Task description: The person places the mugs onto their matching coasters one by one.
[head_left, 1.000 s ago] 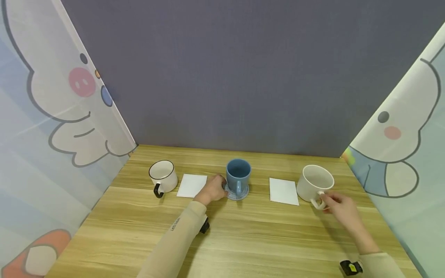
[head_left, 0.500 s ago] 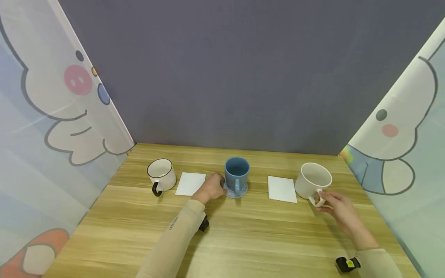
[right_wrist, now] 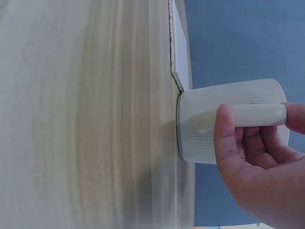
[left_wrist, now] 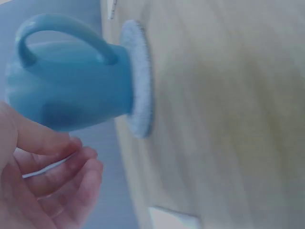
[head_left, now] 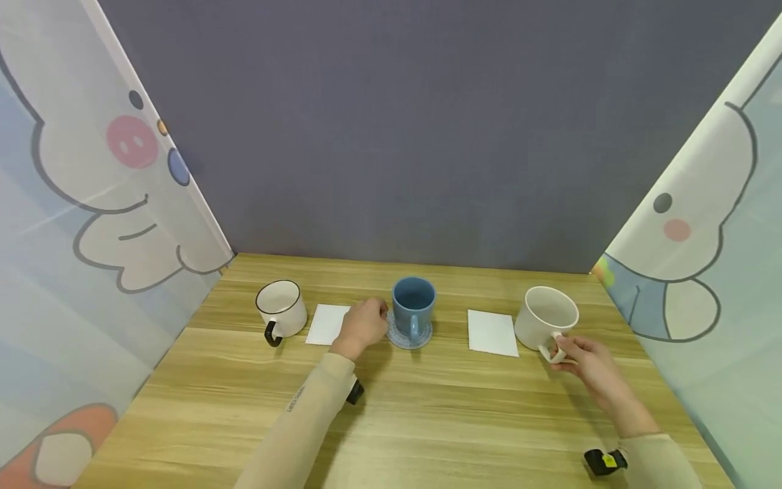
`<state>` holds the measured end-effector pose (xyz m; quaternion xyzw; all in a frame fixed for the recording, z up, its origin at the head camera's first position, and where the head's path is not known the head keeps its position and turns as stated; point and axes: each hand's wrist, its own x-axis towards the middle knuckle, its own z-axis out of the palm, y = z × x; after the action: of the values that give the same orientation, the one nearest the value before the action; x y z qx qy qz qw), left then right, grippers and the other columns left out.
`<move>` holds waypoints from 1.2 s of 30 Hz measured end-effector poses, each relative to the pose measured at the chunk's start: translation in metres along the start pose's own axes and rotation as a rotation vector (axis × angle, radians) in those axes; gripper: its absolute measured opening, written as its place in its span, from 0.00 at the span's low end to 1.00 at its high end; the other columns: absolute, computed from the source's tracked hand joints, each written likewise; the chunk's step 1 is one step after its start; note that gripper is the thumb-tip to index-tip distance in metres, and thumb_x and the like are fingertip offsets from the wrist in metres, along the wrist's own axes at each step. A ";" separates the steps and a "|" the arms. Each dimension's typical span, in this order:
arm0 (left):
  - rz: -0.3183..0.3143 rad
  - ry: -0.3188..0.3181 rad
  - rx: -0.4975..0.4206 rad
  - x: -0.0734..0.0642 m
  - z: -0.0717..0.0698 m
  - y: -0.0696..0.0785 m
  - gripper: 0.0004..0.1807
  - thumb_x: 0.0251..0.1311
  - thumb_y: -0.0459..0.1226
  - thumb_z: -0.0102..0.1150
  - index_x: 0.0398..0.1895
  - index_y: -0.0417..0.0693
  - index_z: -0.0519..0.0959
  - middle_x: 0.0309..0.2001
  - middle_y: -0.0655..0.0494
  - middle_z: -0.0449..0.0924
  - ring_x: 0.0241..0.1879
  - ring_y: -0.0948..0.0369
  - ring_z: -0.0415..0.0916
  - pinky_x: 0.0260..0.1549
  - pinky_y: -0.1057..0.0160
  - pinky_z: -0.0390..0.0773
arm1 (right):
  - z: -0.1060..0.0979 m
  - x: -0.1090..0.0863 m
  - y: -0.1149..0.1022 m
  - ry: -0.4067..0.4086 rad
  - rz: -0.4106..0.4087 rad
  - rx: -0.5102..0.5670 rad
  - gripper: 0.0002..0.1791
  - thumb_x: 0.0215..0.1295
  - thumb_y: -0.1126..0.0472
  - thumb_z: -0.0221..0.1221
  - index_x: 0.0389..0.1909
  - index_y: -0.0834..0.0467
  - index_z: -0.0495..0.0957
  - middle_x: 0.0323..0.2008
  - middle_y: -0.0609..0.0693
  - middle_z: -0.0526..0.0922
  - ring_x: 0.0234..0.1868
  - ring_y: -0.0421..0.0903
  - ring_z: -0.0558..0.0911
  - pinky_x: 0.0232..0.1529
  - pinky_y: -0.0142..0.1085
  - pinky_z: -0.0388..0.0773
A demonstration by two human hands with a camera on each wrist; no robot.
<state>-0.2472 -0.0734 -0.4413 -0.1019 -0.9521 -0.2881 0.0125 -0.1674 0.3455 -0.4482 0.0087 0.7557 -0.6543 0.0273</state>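
Observation:
A blue mug (head_left: 403, 312) stands upright on a round grey-blue coaster (head_left: 399, 336) mid-table, its handle facing me. My left hand (head_left: 363, 324) is at the mug's left side, fingers loosely bent with nothing between them; the left wrist view shows its fingertips close beside the blue mug (left_wrist: 71, 86), apart from the coaster (left_wrist: 140, 81). At the right, a ribbed white mug (head_left: 536, 327) stands on the table. My right hand (head_left: 595, 373) holds that mug's handle (right_wrist: 259, 115), thumb on one end and fingers curled through the loop.
A white mug (head_left: 290, 316) with a black rim and handle stands at the left. Thin white square pads lie on the table: a left pad (head_left: 324, 327), partly behind my left hand, and a right pad (head_left: 492, 333) beside the ribbed mug. A grey panel (head_left: 415, 136) closes off the back.
My left hand has come off the coaster's left edge and drawn slightly up and left. My right hand's fingers have curled further round the white mug's handle. The mugs stay standing where they were.

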 end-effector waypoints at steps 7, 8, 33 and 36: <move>0.118 0.286 0.036 -0.007 -0.014 0.019 0.06 0.67 0.33 0.58 0.35 0.42 0.83 0.32 0.52 0.81 0.27 0.57 0.75 0.20 0.60 0.75 | 0.001 0.001 -0.001 0.003 -0.002 0.016 0.20 0.79 0.59 0.52 0.38 0.76 0.77 0.35 0.50 0.79 0.38 0.42 0.81 0.40 0.34 0.84; 0.145 0.326 0.033 -0.008 -0.015 0.022 0.05 0.67 0.33 0.58 0.36 0.42 0.83 0.33 0.51 0.81 0.29 0.56 0.75 0.21 0.59 0.75 | 0.001 0.002 -0.001 0.001 -0.001 0.014 0.20 0.79 0.59 0.52 0.37 0.75 0.77 0.35 0.50 0.79 0.38 0.42 0.81 0.40 0.34 0.84; 0.500 0.366 -0.140 -0.010 -0.006 0.099 0.13 0.70 0.33 0.56 0.54 0.39 0.81 0.44 0.50 0.80 0.40 0.56 0.76 0.39 0.61 0.79 | -0.001 0.001 -0.004 -0.013 0.046 -0.085 0.19 0.81 0.57 0.49 0.37 0.69 0.77 0.35 0.52 0.78 0.38 0.42 0.82 0.41 0.34 0.84; 0.492 0.318 -0.120 -0.010 0.000 0.107 0.14 0.72 0.36 0.54 0.56 0.42 0.80 0.47 0.52 0.79 0.45 0.58 0.77 0.44 0.62 0.79 | -0.001 0.001 -0.003 -0.006 0.053 -0.087 0.19 0.81 0.57 0.49 0.38 0.70 0.77 0.36 0.52 0.78 0.38 0.42 0.82 0.41 0.35 0.84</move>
<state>-0.2163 0.0115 -0.3835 -0.2836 -0.8662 -0.3445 0.2250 -0.1683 0.3458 -0.4450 0.0256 0.7828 -0.6199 0.0473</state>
